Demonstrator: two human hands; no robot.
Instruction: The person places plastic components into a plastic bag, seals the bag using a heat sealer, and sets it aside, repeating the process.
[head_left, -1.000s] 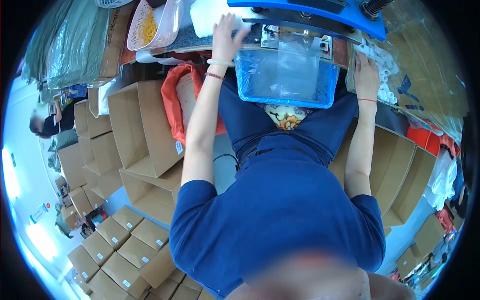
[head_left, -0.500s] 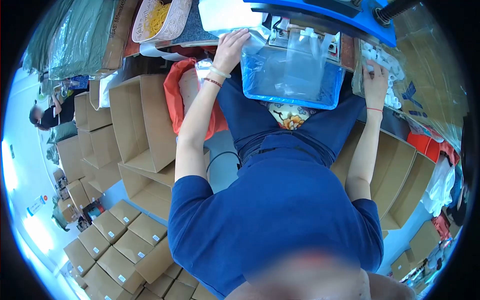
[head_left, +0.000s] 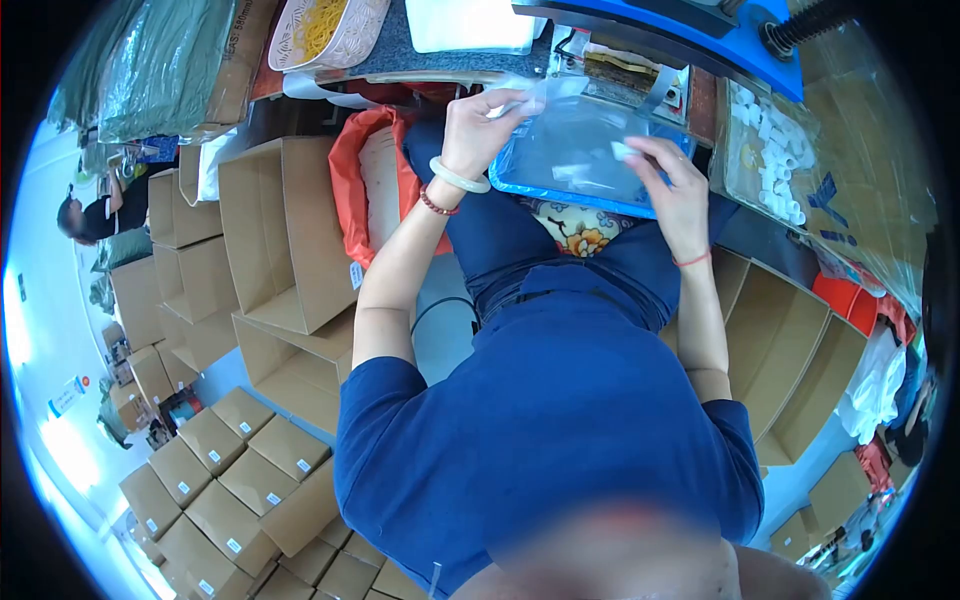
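Observation:
My left hand [head_left: 482, 130] pinches a clear plastic bag [head_left: 563, 92] over the left side of a blue-lined tray [head_left: 500, 177]. Above the tray's right side, my right hand [head_left: 672, 178] holds a small white plastic piece [head_left: 622, 150] between thumb and fingers. Translucent plastic bags [head_left: 585, 140] lie in the tray, which rests near my thighs. To the right, a box [head_left: 740, 185] holds many small white pieces [head_left: 775, 150].
A blue machine [head_left: 670, 40] stands over the work spot. Rubber bands [head_left: 322, 28] fill a white basket [head_left: 368, 30]. Open cartons [head_left: 280, 240] stand left, around a red bag [head_left: 345, 180]. Another person [head_left: 100, 215] is far left.
My left hand has moved from the stack of bags toward the tray with a clear bag. My right hand has left the box of white pieces, carrying one over the tray.

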